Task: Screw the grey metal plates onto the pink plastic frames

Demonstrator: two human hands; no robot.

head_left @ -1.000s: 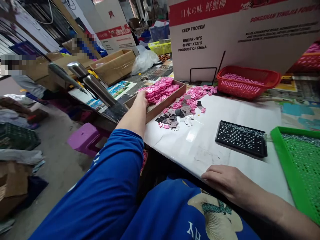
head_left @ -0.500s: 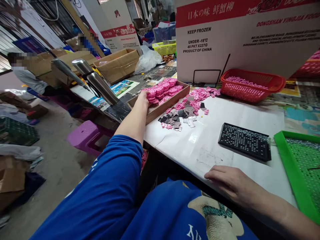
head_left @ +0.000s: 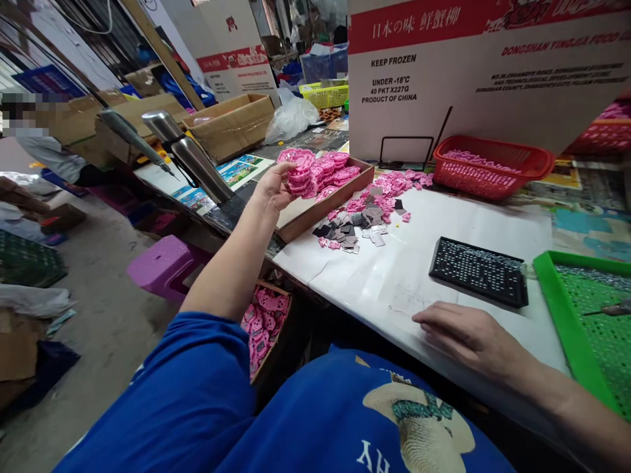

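My left hand (head_left: 274, 186) grips a stack of pink plastic parts (head_left: 298, 173) above the left end of a shallow cardboard tray (head_left: 325, 209). More pink stacks (head_left: 340, 168) stand in that tray. My right hand (head_left: 456, 332) rests at the front edge of the white-covered table, fingers stretched out and holding nothing. Beyond it lies a black tray full of small metal pieces (head_left: 480, 270). Small pink parts (head_left: 394, 185) and grey and black flat pieces (head_left: 345, 230) are heaped beside the cardboard tray.
A green tray (head_left: 552, 295) is at the right, a red basket (head_left: 493, 177) at the back. A steel flask (head_left: 197, 164) and an electric screwdriver (head_left: 131, 135) are at the left. Below the table edge sits a box of pink parts (head_left: 266, 322). A person sits far left.
My left hand has lifted a pink stack up and slightly left from the cardboard tray. My right hand has shifted slightly up and to the right. The box below the table shows more.
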